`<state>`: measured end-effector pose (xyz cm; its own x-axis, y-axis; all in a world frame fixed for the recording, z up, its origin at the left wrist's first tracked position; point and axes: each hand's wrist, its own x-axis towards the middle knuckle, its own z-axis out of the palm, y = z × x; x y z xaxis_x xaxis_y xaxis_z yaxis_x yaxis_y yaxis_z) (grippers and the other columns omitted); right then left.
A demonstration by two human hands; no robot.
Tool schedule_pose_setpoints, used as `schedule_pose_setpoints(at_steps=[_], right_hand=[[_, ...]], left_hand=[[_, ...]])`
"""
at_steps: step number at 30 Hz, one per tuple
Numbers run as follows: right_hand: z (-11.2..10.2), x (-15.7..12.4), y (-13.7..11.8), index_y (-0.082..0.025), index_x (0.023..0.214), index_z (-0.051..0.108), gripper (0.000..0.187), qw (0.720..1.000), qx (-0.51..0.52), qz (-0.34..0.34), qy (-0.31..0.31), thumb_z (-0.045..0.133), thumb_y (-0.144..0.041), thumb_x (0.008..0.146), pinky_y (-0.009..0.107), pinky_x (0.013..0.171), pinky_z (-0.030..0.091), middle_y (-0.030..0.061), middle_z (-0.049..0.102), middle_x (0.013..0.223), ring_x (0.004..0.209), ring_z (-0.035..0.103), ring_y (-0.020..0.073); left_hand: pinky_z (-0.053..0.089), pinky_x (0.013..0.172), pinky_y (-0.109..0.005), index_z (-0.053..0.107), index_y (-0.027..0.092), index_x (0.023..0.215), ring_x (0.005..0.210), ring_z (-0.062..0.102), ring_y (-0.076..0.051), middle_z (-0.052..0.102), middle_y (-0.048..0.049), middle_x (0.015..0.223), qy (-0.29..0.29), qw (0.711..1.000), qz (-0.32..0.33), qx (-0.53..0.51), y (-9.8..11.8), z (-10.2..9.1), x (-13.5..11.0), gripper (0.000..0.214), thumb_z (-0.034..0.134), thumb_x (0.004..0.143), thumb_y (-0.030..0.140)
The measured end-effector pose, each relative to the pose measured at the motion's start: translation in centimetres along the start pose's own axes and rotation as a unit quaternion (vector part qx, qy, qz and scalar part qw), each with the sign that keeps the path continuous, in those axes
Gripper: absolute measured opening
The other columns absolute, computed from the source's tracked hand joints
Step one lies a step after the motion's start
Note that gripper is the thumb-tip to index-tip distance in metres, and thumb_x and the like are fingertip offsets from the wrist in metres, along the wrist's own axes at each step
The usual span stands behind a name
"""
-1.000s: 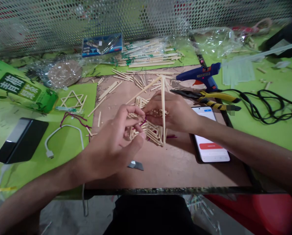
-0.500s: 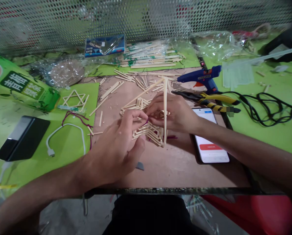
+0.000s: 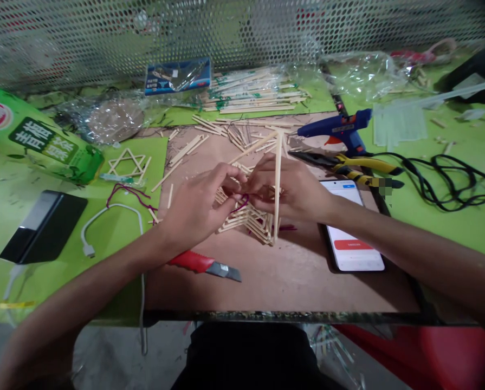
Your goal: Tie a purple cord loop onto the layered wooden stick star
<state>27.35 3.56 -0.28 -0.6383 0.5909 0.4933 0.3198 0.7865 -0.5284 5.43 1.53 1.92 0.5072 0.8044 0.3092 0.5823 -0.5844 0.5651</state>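
A model built of thin wooden sticks [image 3: 250,219] stands on the brown board [image 3: 291,271], with one stick rising upright near its right side. My left hand [image 3: 201,208] and my right hand [image 3: 289,187] meet over the model's top. Both pinch a purple thread [image 3: 241,204] that loops at the sticks between their fingertips. My right hand also rests against the stick frame.
A red utility knife [image 3: 204,264] lies under my left wrist. A phone [image 3: 350,230] sits right of the model, with pliers [image 3: 356,165] and a blue glue gun [image 3: 335,127] behind it. Loose sticks [image 3: 250,95], a green carton [image 3: 43,146], a power bank [image 3: 43,227] and a stick star [image 3: 126,162] lie around.
My left hand has moved up and away from me toward my right hand, uncovering the red utility knife. The view has shifted slightly.
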Motion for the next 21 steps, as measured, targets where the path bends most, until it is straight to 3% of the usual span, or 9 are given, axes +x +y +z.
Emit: schedule_pose_setpoints(at_steps=[9, 17, 21], right_hand=[[0.39, -0.14, 0.13, -0.020, 0.083, 0.059, 0.008, 0.999, -0.007, -0.024, 0.030, 0.067, -0.017, 0.083, 0.033, 0.082, 0.049, 0.0027, 0.069, 0.081, 0.080, 0.062, 0.0165], [0.17, 0.07, 0.03, -0.018, 0.084, 0.059, 0.006, 1.000, -0.004, -0.026, 0.011, 0.063, -0.014, 0.082, 0.032, 0.080, 0.046, 0.0019, 0.065, 0.079, 0.075, 0.057, 0.0147], [0.22, 0.00, -0.02, -0.018, 0.084, 0.059, 0.006, 1.000, -0.007, -0.016, 0.012, 0.065, -0.019, 0.085, 0.031, 0.078, 0.045, 0.0015, 0.063, 0.076, 0.074, 0.054, 0.0142]], left_hand=[[0.053, 0.078, -0.025, 0.054, 0.021, 0.110, 0.085, 0.071, -0.012, 0.073, 0.0025, 0.097, 0.001, 1.000, -0.003, -0.005, -0.32, 0.21, 0.24, 0.036, 0.069, 0.081, 0.008], [0.054, 0.081, -0.029, 0.053, 0.020, 0.115, 0.090, 0.068, -0.015, 0.069, -0.0008, 0.098, 0.017, 0.994, 0.067, 0.080, -0.18, 0.68, -0.30, 0.033, 0.065, 0.086, 0.011], [0.056, 0.082, -0.031, 0.050, 0.018, 0.120, 0.093, 0.067, -0.017, 0.067, -0.0043, 0.105, 0.002, 0.993, 0.069, 0.098, -0.35, 0.89, -0.40, 0.036, 0.062, 0.087, 0.011]])
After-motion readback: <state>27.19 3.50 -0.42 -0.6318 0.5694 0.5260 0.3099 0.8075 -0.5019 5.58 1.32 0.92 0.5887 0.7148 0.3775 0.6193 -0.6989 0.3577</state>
